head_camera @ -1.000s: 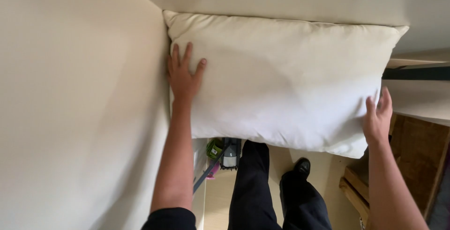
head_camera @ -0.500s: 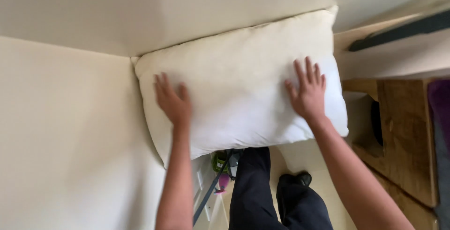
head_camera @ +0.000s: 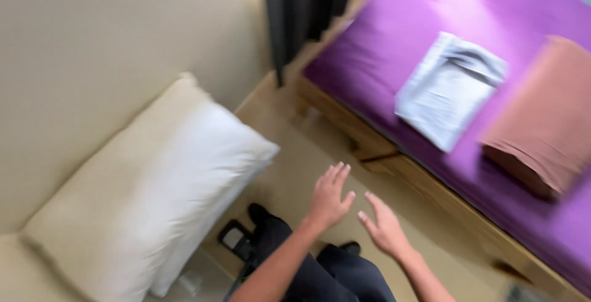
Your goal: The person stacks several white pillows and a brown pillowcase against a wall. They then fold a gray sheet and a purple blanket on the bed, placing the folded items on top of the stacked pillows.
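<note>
Head view, frame blurred by motion; outlines readable, fine detail not.

Hands: both empty, fingers spread, palms down, held in mid-air over the tan floor [head_camera: 295,154] between the two beds. Left hand [head_camera: 328,196] sits slightly higher in frame and to the left; right hand [head_camera: 383,226] is just beside it, lower and to the right. Neither touches anything.

Nearest thing: white pillow [head_camera: 154,197]. It lies on the cream bed [head_camera: 92,49] at frame left, apart from both hands. Its long axis runs diagonally, from lower left to upper right. The corner closest to the hands overhangs the bed edge, near the left hand but with a clear gap of floor between. The left hand is the nearer of the two; the right hand is farther off, with the left hand in between.

Opposite direction: a bed with a purple sheet [head_camera: 381,49] on a wooden frame [head_camera: 431,197] occupies the upper right. On the sheet lie a folded white and grey cloth [head_camera: 446,89] and, just beside it to the right, a folded rust-coloured cloth [head_camera: 545,117]. Both are well apart from the hands; the right hand is the nearer one to that side.

Below the hands: dark trousers [head_camera: 320,271] and a dark shoe [head_camera: 257,213]. A small device [head_camera: 234,239] on the floor by the shoe; kind cannot be told. Dark curtain [head_camera: 301,6] at top centre.
</note>
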